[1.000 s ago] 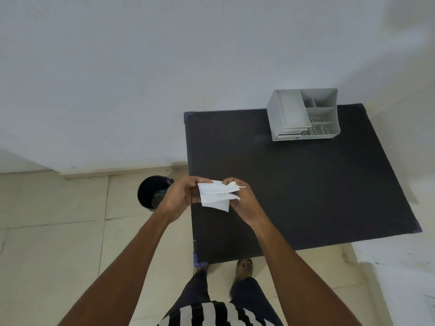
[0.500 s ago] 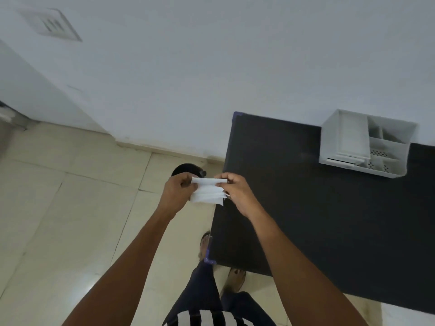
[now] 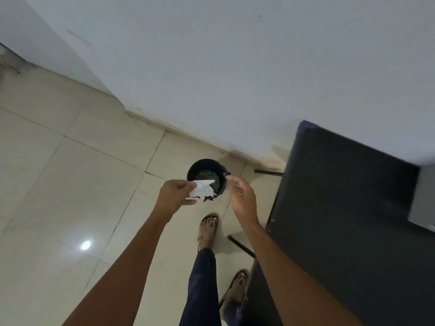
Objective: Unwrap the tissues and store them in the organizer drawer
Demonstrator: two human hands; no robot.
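Above the black bin (image 3: 207,176), the left hand (image 3: 175,195) pinched the white tissues (image 3: 202,188); the right hand (image 3: 242,196) hovered beside it, loosely open, perhaps holding clear wrapper. Only wrapper should be dropped, tissues kept gripped.

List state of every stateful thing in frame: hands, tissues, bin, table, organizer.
left hand: closed, pinching the tissues
right hand: open, maybe a clear wrapper at the fingertips, too blurred to tell
tissues: held over the bin, crumpled, not yet stored
bin: upright on the floor, open top, something dark inside
table: standing against the wall
organizer: on the table, only a blurred edge in frame, drawer state not visible
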